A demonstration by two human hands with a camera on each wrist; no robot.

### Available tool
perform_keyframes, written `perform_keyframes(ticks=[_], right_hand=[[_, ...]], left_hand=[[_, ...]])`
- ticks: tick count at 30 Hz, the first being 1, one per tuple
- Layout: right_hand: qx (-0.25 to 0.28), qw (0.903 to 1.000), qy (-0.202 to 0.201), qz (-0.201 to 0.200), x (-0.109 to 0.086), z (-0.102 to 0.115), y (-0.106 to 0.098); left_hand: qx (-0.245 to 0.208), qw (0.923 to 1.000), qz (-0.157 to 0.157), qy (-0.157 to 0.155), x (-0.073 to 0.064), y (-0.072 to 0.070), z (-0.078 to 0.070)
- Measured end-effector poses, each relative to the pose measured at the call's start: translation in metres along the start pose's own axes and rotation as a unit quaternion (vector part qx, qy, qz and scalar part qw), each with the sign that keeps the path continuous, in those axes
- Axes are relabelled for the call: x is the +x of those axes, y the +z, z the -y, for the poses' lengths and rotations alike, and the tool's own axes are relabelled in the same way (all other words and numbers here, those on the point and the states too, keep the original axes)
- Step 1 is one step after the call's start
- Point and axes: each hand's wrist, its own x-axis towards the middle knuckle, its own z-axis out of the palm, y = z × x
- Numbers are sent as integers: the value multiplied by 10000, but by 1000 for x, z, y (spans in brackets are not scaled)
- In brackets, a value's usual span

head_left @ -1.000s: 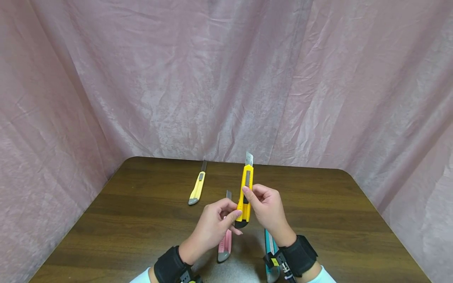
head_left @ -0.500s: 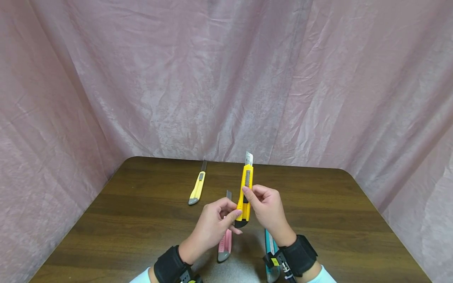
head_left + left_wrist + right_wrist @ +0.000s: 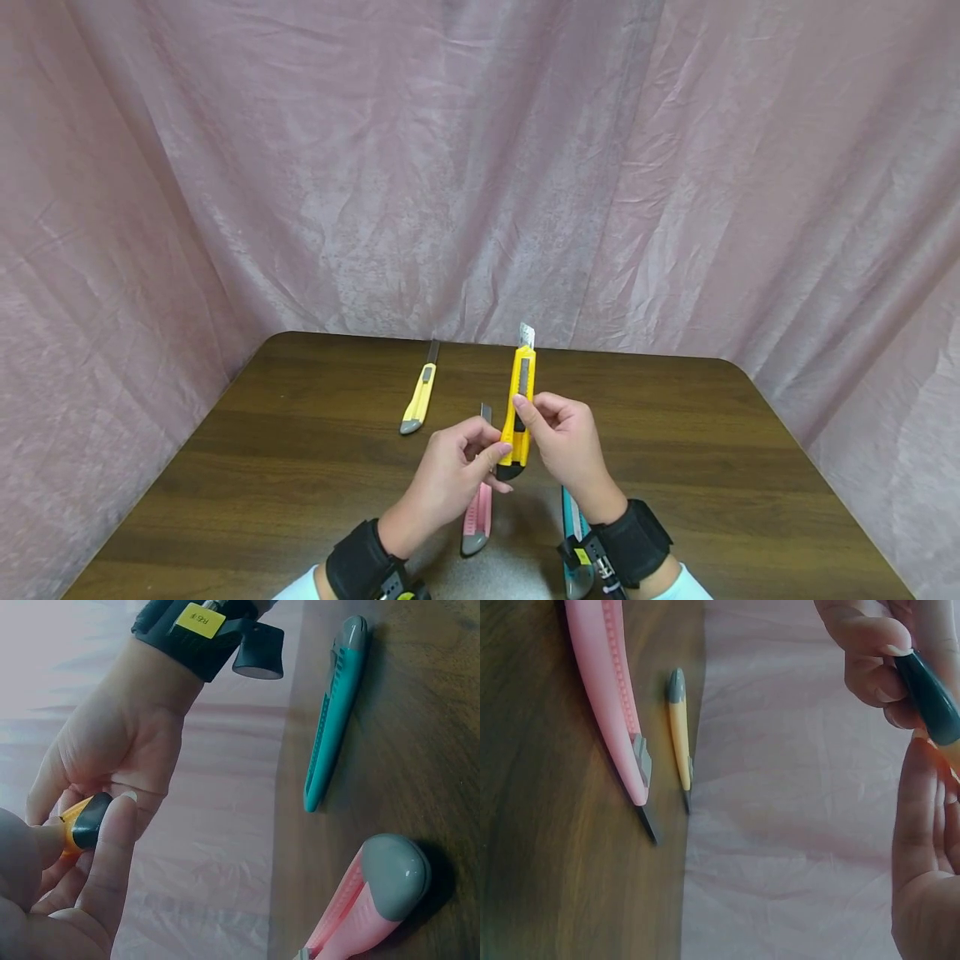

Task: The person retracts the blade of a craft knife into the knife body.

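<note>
A bright yellow utility knife (image 3: 521, 375) with a black end cap is held up above the table, its blade extended and pointing away. My left hand (image 3: 453, 467) pinches its lower end between thumb and fingers. My right hand (image 3: 566, 437) grips its right side, the thumb lying on the front by the slider. Below my left hand lies a pink utility knife (image 3: 477, 517) with a grey end, partly hidden by that hand. A teal utility knife (image 3: 573, 521) lies under my right wrist, which covers part of it. In the left wrist view the black end cap (image 3: 91, 820) shows between the fingers.
A pale yellow utility knife (image 3: 418, 400) with a grey end lies farther back on the left, blade out towards the far edge. The dark wooden table (image 3: 712, 467) ends at a pink curtain (image 3: 450, 167) behind it.
The yellow knife has tipped or shifted very slightly, its lower end a little higher and to the left. Both hands keep their hold, and the other knives have not moved.
</note>
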Motion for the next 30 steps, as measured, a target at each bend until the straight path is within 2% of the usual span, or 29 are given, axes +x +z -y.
perform_keyframes(ticks=[3, 8, 11, 16, 19, 30], right_hand=[[-45, 10000, 44, 5, 1, -10, 0], [-132, 9999, -7, -35, 1, -7, 1], [-130, 9998, -146, -68, 0, 3, 1], [-113, 9995, -298, -12, -2, 24, 1], [-110, 9996, -237, 52, -2, 26, 2], [-16, 10000, -5, -24, 0, 27, 3]], left_hand=[[-39, 9999, 3, 107, 3, -2, 14], [-70, 9999, 11, 151, 3, -2, 14], [-21, 9999, -14, 115, 3, -2, 9], [62, 9999, -28, 99, -1, 0, -10], [108, 9999, -54, 75, -2, 0, -18], [230, 9995, -186, 109, -3, -2, -23]])
